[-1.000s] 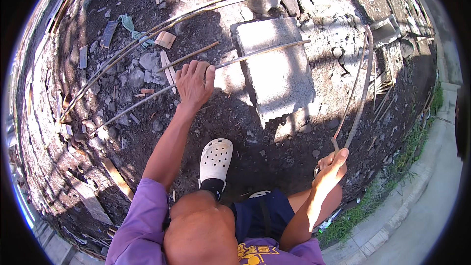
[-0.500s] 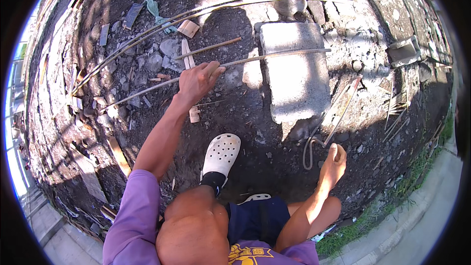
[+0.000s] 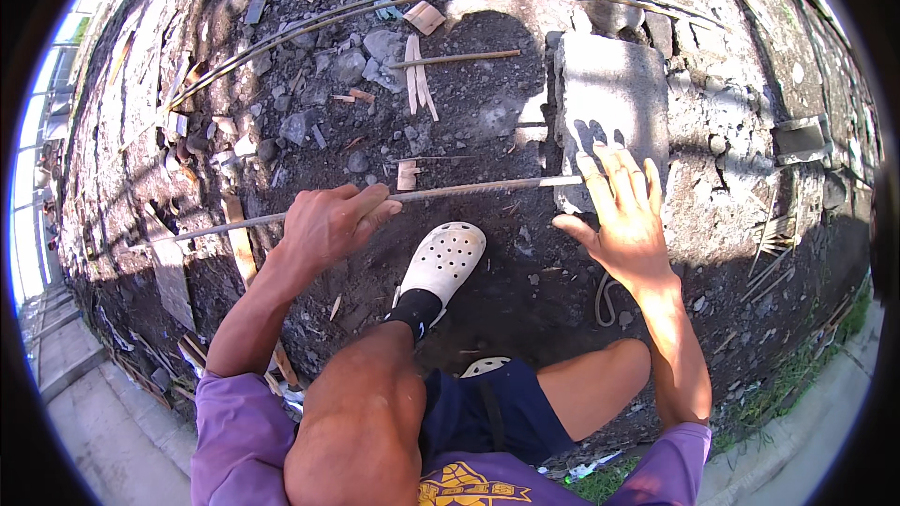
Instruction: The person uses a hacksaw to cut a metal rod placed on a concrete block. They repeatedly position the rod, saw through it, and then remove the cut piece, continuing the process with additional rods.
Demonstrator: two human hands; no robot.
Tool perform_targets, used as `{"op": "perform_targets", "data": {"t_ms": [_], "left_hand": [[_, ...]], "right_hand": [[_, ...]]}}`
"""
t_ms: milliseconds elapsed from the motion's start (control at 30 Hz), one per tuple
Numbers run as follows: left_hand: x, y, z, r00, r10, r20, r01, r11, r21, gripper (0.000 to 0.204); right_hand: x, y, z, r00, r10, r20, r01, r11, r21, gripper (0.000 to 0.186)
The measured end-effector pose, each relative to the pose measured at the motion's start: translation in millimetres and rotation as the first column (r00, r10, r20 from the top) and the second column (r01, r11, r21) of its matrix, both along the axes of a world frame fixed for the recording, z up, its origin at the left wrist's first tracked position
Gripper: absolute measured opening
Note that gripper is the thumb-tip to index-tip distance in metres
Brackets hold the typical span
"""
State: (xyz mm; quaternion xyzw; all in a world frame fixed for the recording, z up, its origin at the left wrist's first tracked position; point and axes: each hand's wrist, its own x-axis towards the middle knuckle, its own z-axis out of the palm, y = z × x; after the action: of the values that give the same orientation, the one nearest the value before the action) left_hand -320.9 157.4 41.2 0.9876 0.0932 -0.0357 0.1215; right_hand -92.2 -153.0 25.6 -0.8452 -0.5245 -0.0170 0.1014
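My left hand is closed round a long, thin, ribbed steel rod, which runs nearly level from the far left to the concrete block. Fingers spread, my right hand reaches over the near end of the pale concrete block, just past the rod's right end. Whether its palm touches the rod or block I cannot tell. Below my right wrist a looped thin bar lies on the dirt, partly hidden by that hand and arm.
Two long thin rods curve across the far ground. Nearer lies a short rod over split wood strips. Stones, planks and a grey hollow block are scattered about. My white clog stands below the rod.
My left hand has brought the rod nearer to me, its right end drawn back to the block's near left edge. My right hand has risen from beside the looped bar and spread its fingers.
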Motion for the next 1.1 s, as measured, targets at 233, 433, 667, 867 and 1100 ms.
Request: {"op": "perform_targets", "data": {"t_ms": [233,433,667,867,1100], "left_hand": [[-89,25,-1,1.000,-0.024,-0.017,0.023,0.996,-0.083,0.039],[-130,99,-53,0.857,0.043,-0.513,-0.130,0.982,-0.135,0.069],[-122,156,-102,0.861,0.137,-0.490,-0.166,0.986,-0.017,0.080],[-131,194,-93,0.845,0.201,-0.496,-0.127,0.976,0.179,0.085],[-156,195,-107,0.792,0.267,-0.549,-0.164,0.959,0.230,0.080]], "right_hand": [[-68,19,-33,0.995,0.081,-0.058,-0.072,0.987,0.145,0.040],[-101,18,-75,0.991,0.012,-0.134,0.001,0.996,0.092,0.044],[-117,53,-142,0.960,-0.075,-0.271,0.084,0.996,0.024,0.042],[-106,44,-177,0.968,-0.101,-0.229,0.115,0.992,0.051,0.042],[-105,22,-198,0.977,-0.086,-0.196,0.092,0.995,0.023,0.041]]}}
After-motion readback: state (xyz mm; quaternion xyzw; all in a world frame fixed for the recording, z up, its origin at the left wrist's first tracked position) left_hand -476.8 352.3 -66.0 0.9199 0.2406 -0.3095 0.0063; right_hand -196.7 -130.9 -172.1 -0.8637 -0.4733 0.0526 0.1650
